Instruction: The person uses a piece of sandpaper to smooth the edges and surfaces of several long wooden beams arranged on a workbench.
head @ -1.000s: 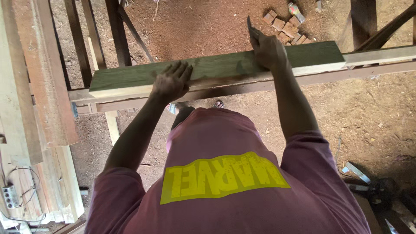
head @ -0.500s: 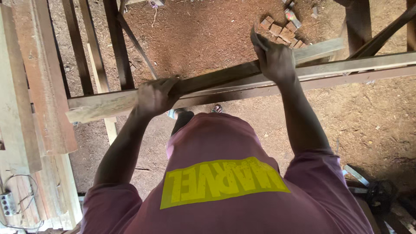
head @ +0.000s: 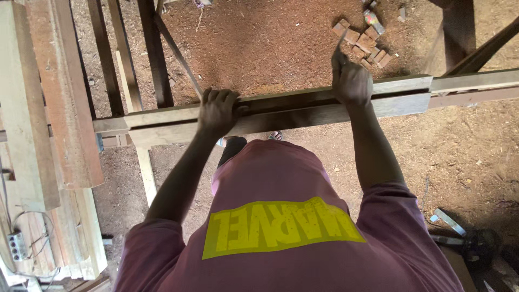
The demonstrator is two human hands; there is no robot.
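At the far left you have a stack of long sawn boards, pale and reddish, rough-faced and square-edged, running away from you. At the foot of that stack sits a small grey switch box with thin wires looping off it. Just right of the boards, dark slender rails of a wooden frame stand over the ground.

Your left hand is curled over the top edge of a long plank, fingers hooked over the far side and thumb toward you, gripping it firmly. The plank is tipped up on its narrow edge and lies crosswise in front of you on a pale timber beam of the frame. Its upturned edge looks dark and weathered, its broad face greyer and coarse-grained.

Your right hand presses on the same plank further along, palm wrapped over the top edge and the index finger pointing straight up, away from you. Beyond that hand a small heap of reddish-brown wood offcuts lies on the ground, which is brown and crumbly with sawdust. At the lower right, dim and hard to make out, some dark tools lie on the dirt.
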